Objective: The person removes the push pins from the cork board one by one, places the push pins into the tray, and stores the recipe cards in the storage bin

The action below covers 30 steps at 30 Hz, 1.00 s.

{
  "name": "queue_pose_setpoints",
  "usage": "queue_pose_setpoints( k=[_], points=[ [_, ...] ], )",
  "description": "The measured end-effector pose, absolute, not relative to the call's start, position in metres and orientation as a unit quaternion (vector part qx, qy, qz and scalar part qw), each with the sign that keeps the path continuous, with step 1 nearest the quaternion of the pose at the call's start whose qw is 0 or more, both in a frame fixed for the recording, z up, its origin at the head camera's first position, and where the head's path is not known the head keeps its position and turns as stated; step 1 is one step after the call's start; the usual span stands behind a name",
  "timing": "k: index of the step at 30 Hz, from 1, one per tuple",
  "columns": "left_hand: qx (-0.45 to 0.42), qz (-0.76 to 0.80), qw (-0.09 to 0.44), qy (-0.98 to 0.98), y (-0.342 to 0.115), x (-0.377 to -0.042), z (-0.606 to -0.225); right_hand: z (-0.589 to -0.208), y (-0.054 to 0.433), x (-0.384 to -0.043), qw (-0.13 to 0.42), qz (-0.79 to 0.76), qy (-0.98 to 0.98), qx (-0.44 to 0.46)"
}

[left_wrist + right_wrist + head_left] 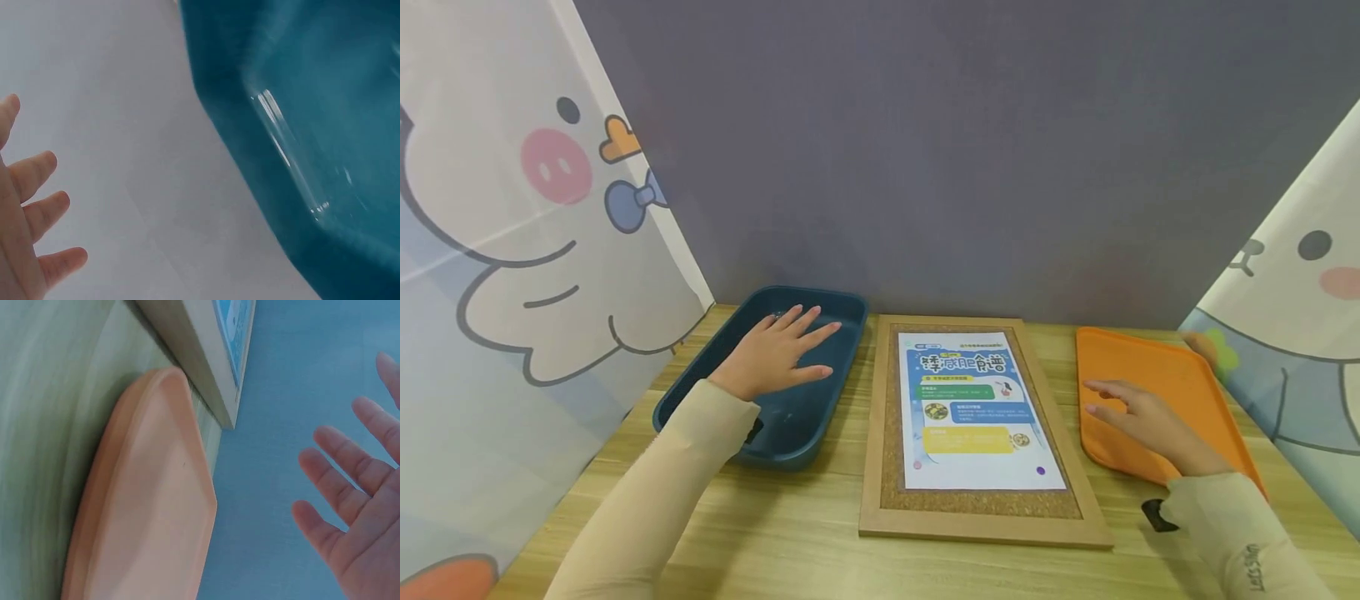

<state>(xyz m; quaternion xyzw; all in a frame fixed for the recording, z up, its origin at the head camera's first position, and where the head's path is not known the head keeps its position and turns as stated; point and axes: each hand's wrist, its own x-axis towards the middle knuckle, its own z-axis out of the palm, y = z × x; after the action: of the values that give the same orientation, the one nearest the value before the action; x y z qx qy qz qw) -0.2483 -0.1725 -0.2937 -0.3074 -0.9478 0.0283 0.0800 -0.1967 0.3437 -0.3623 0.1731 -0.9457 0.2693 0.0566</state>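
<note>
My left hand (778, 354) hovers over a dark blue plastic bin (842, 375), fingers spread and holding nothing. In the left wrist view, that hand's fingers (47, 215) stand apart from the bin's wall (231, 137). Over the left part of an orange tray (1180, 392) is my right hand (1150, 421), with loosely extended fingers and nothing in its grip. The right wrist view shows its palm and fingers (356, 487) apart from the tray's rim. Between the hands lies a wood-framed cork board (981, 502) bearing a printed sheet (977, 471) with coloured text blocks and small food pictures.
Everything stands on a wood-grain table (782, 533). A grey panel (925, 158) rises behind it, and cartoon-printed cloths hang at the left (490, 200) and right (1315, 292). Bright glints (275, 122) show on the bin's inner wall.
</note>
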Motion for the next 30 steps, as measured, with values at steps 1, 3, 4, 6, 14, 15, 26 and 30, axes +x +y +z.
queue_pose_setpoints(
  k=[1, 3, 4, 6, 14, 15, 26, 30],
  points=[
    [-0.309, 0.029, 0.080, -0.947, -0.170, -0.249, -0.294, -0.362, 0.343, -0.196, 0.052, 0.274, -0.945, 0.169],
    [-0.311, 0.029, 0.081, -0.947, -0.165, -0.251, -0.294, -0.363, 0.342, -0.196, 0.049, 0.278, -0.945, 0.162],
    [-0.311, 0.027, 0.082, -0.946, -0.163, -0.252, -0.294, -0.363, 0.341, -0.197, 0.046, 0.279, -0.946, 0.159],
    [-0.314, 0.025, 0.083, -0.945, -0.158, -0.254, -0.295, -0.365, 0.338, -0.198, 0.039, 0.285, -0.945, 0.158],
    [-0.308, 0.026, 0.078, -0.948, -0.140, -0.252, -0.298, -0.371, 0.333, -0.200, -0.001, 0.347, -0.920, 0.181],
    [-0.308, 0.028, 0.079, -0.948, -0.137, -0.252, -0.299, -0.372, 0.333, -0.200, -0.009, 0.352, -0.918, 0.184],
    [-0.313, 0.019, 0.068, -0.947, -0.104, -0.256, -0.311, -0.375, 0.327, -0.203, -0.069, 0.380, -0.898, 0.210],
    [-0.312, 0.011, 0.037, -0.949, -0.090, -0.258, -0.314, -0.374, 0.325, -0.204, -0.082, 0.385, -0.894, 0.212]
  ],
)
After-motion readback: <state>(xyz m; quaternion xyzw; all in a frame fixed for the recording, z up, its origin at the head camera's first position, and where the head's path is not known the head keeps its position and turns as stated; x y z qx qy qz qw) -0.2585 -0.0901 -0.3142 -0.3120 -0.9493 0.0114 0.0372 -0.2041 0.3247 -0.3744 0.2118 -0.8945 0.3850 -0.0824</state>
